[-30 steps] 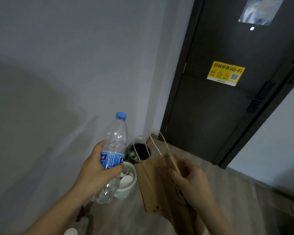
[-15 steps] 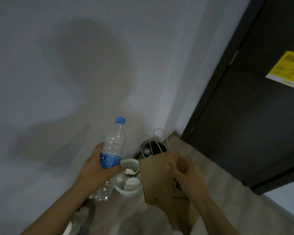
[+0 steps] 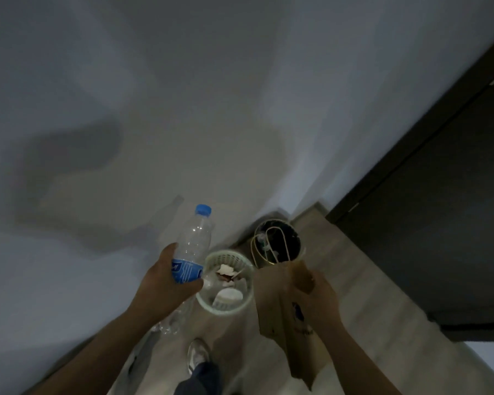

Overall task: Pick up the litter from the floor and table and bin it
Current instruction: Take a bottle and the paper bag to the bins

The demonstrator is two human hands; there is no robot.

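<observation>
As the clear, blue-capped plastic bottle [image 3: 193, 252] stood gripped in the left hand [image 3: 166, 283] at nine o'clock of the pale slatted basket [image 3: 226, 311], the right hand [image 3: 317, 297] clutched a brown paper bag [image 3: 277, 309] at three. Binning seemed imminent: lower, then let go.

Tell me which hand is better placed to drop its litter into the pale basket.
Left. The left hand grips the bottle right beside the basket rim; the paper bag in the right hand looks too wide for that opening.
</observation>
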